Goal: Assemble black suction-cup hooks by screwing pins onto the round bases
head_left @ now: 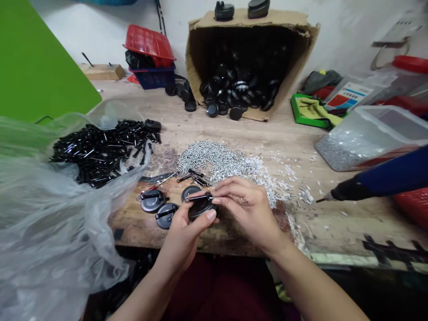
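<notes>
My left hand (pixel 189 225) grips a round black disc (pixel 201 208) with a black bar across its top, thumb pressed on the rim. My right hand (pixel 247 207) pinches a thin metal pin (pixel 203 197) at the bar's right end. Both hands hover over the near edge of the wooden workbench (pixel 334 223). Three similar discs (pixel 153 201) lie just left of my hands. A heap of silver pins (pixel 214 160) sits right behind them.
A pile of black tubes (pixel 100 149) lies on a clear plastic bag (pixel 50 223) at left. A tipped cardboard box (pixel 250 62) spills black discs at the back. A blue-handled screwdriver (pixel 377 180) and a clear tub (pixel 368 138) are at right.
</notes>
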Action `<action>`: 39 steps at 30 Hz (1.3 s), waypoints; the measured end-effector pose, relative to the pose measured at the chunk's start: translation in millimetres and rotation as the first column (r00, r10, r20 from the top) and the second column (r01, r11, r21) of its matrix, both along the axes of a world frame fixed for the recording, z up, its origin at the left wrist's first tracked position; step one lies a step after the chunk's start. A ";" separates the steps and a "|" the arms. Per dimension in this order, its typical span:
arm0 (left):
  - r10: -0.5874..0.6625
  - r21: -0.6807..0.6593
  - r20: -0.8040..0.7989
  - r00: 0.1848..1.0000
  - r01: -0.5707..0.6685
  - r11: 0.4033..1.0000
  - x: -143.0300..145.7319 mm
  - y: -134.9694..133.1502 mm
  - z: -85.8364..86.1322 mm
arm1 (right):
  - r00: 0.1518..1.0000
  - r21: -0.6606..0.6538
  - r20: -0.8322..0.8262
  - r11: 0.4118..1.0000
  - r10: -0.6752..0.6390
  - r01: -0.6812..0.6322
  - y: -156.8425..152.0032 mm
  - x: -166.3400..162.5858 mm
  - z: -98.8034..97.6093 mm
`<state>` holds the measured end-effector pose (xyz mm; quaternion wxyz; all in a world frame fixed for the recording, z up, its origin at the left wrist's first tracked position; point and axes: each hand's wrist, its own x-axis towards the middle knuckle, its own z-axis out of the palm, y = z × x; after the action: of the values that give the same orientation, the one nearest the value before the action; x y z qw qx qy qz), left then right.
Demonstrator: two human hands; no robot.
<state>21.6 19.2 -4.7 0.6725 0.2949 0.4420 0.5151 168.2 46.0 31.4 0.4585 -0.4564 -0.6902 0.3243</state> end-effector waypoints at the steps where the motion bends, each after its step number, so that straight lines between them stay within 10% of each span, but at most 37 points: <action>1: 0.000 0.027 -0.047 0.999 0.001 1.000 1.0 -1.4 0.1 | 1.000 -0.015 -0.001 1.000 0.000 0.000 0.7 2.2 -0.2; 16: 0.048 0.385 -0.611 0.791 0.243 0.890 8.7 -14.9 -5.1 | 0.997 -0.115 -0.062 0.992 0.036 -0.044 -21.4 26.1 7.6; 24: -0.180 0.154 -0.415 0.892 0.263 0.952 16.6 -18.5 2.3 | 0.992 -0.081 -0.128 0.996 0.018 -0.029 -31.0 32.5 -0.9; 39: -0.247 0.040 -0.300 0.921 0.271 0.962 30.5 -26.2 7.4 | 0.994 -0.183 -0.054 0.979 -0.098 0.087 -48.8 43.6 -6.0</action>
<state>52.1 -7.0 2.8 0.6495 0.4507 0.4723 0.3898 211.8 -2.8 25.4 0.4514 -0.5172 -0.6211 0.3780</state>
